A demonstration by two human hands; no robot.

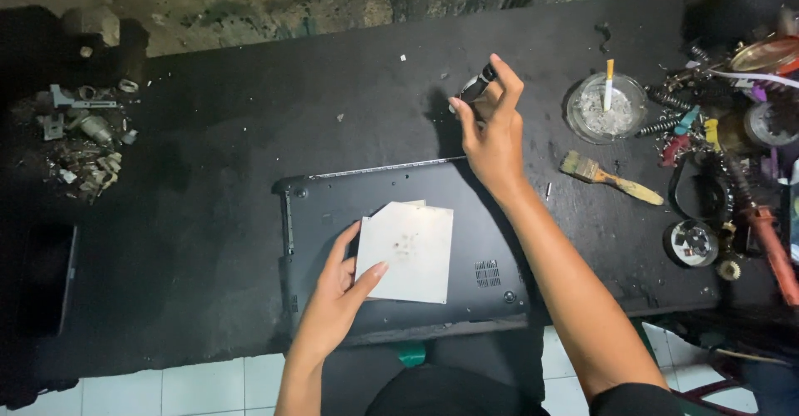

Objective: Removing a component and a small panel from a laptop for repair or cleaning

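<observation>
A black laptop [333, 208] lies upside down on the dark table, its bottom cover facing up. On it rest white paper sheets [408, 250] with small dark specks. My left hand [337, 295] touches the left edge of the paper, thumb and fingers around it. Beyond the laptop's far edge, my right hand [491, 129] is raised above the table and grips a small dark cylindrical thing with a pale tip [476, 89]; what it is cannot be told.
A glass ashtray [587, 121] with a cigarette stands at the right. Beside it lie a small paintbrush [612, 180], springs, a round tin [691, 244] and cluttered tools. Broken plastic bits [83, 137] lie at the left. White floor tiles show below the table edge.
</observation>
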